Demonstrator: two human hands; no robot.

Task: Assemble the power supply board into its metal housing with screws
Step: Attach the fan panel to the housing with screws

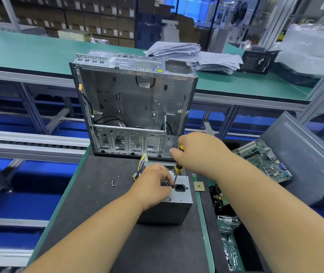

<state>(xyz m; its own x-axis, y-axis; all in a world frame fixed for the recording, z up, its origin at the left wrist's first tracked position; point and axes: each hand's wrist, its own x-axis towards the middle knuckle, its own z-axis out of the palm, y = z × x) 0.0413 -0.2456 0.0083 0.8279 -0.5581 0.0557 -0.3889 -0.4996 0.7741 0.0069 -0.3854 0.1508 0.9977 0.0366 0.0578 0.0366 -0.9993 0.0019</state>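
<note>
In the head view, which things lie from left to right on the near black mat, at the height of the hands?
Loose screws → left hand → power socket on the metal housing → small square chip → green circuit board.

Green-topped benches (29, 50) on aluminium frames — stacked cartons (82, 18) behind, blue-lit window (194, 8).

Power supply housing (176, 201) near the surface's (102, 223) right edge; computer case (133, 107) behind it at the far edge; loose screws (112, 180) to its left.
</note>
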